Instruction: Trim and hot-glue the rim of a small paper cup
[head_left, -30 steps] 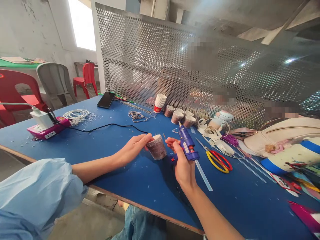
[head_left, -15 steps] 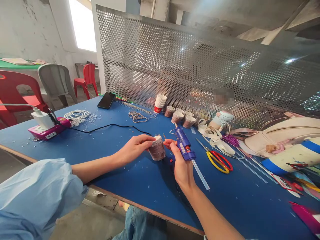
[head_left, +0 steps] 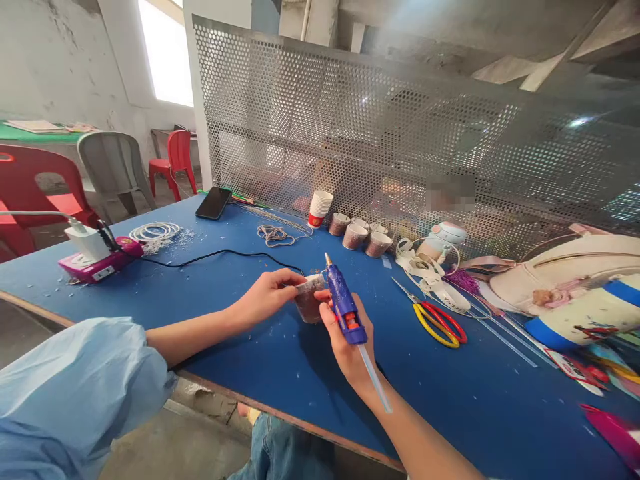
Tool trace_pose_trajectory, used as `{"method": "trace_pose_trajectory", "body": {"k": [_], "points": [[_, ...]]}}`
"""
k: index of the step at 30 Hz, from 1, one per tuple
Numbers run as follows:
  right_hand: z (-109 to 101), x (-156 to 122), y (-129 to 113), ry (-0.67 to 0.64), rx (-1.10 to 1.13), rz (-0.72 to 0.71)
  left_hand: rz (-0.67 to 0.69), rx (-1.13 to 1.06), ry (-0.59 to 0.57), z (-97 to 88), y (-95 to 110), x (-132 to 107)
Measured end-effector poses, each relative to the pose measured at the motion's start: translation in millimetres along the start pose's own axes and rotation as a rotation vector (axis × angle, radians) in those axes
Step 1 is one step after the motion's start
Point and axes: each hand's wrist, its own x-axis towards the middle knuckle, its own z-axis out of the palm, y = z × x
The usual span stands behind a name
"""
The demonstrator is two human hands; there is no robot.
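Note:
My left hand point(head_left: 273, 298) pinches the rim of a cord-wrapped paper cup point(head_left: 309, 303) from its left side. The cup is tilted over the blue table. In my right hand point(head_left: 347, 333) is a blue glue gun point(head_left: 342, 297), its nozzle pointing up and away from me, just right of the cup. A clear glue stick point(head_left: 375, 379) sticks out of its back end. Fingertips of my right hand are at the cup's right side, partly hidden behind the glue gun.
Wrapped cups point(head_left: 354, 235) and a stack of paper cups point(head_left: 320, 208) stand at the back by a perforated metal screen point(head_left: 300, 120). Scissors point(head_left: 435, 321) lie to the right. A black cable point(head_left: 215, 253) runs to a purple power strip point(head_left: 100, 267). A phone point(head_left: 213, 203) lies far left.
My right hand and the glue gun have moved left, closer to the cup, and the nozzle has swung left. The cup has turned and tilted in my left hand.

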Motion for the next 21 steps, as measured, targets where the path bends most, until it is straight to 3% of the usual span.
{"method": "trace_pose_trajectory", "body": {"k": [7, 13, 21], "points": [[-6.6, 8.5, -2.0, 0.139, 0.114, 0.118, 0.065, -0.02, 0.031, -0.6, -4.9, 2.0], [-12.6, 17.9, 12.4, 0.225, 0.229, 0.195, 0.192, 0.059, 0.055, -2.4, -16.3, 6.9], [-5.1, 19.4, 22.5, 0.207, 0.421, 0.276, 0.267, 0.098, -0.013, -3.2, -22.9, 9.2]]}}
